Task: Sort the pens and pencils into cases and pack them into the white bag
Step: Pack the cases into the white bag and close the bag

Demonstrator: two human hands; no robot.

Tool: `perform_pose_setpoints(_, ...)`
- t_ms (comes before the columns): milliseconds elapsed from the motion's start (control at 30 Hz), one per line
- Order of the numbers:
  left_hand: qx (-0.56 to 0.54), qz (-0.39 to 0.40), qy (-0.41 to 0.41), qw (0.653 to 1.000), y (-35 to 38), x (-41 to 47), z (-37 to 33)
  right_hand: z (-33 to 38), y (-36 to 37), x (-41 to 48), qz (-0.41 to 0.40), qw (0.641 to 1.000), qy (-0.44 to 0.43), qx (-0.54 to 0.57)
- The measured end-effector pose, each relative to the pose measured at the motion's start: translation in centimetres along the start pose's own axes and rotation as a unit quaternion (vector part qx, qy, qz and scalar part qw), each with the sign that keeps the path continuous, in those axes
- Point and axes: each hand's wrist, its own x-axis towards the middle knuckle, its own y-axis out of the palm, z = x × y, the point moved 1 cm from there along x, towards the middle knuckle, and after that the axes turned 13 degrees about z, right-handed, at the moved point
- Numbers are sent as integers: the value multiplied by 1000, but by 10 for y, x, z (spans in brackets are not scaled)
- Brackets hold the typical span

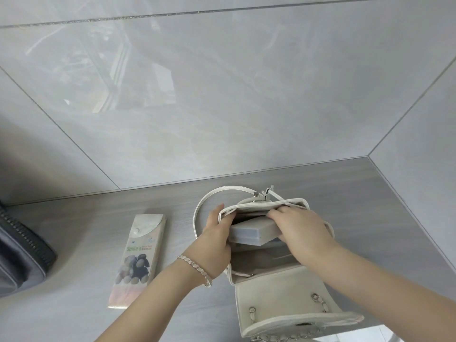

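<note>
The white bag (278, 299) lies on the grey counter with its flap folded toward me and its mouth open. My left hand (217, 243) grips the bag's left rim and holds the mouth apart. My right hand (298, 230) holds a grey translucent case (251, 232) that sits partly inside the bag's opening, its near end sticking out. A second case (138, 257), flat and pale with a "Smile" bear picture and a snap flap, lies on the counter to the left of the bag. No loose pens or pencils show.
The bag's white strap (204, 201) loops behind it toward the tiled wall (222, 95). A dark zippered bag (22, 255) sits at the left edge. The counter (86, 230) ends in a corner at the right.
</note>
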Motion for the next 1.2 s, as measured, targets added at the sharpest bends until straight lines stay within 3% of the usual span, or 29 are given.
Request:
perform_pose_setpoints(67, -2, 7, 1, 1000, -2, 1, -3, 10, 1, 6, 18, 996, 65, -50)
perform_pose_setpoints(167, -6, 4, -7, 1000, 0, 3, -9, 26, 9, 21, -31, 988, 126, -87)
perform_pose_setpoints(367, -16, -5, 9, 1000, 1, 4, -2, 56, 7, 3, -70, 997, 35, -6)
perform_pose_setpoints(467, -16, -4, 15, 1000, 2, 3, -1, 62, 1, -3, -38, 993, -43, 99)
perform_pose_setpoints(667, -25, 2, -5, 1000, 3, 7, 2, 61, 18, 44, 79, 988, -44, 122)
perform_pose_setpoints(900, -63, -6, -46, 997, -12, 21, 0, 58, 20, 64, 90, 988, -54, 109)
perform_pose_setpoints(1033, -42, -1, -42, 998, -12, 20, 1, 35, 28, 33, 65, 995, 15, 77)
perform_pose_setpoints(1200, -29, -9, -26, 999, -5, 14, -3, 32, 31, 25, 161, 983, 79, 27)
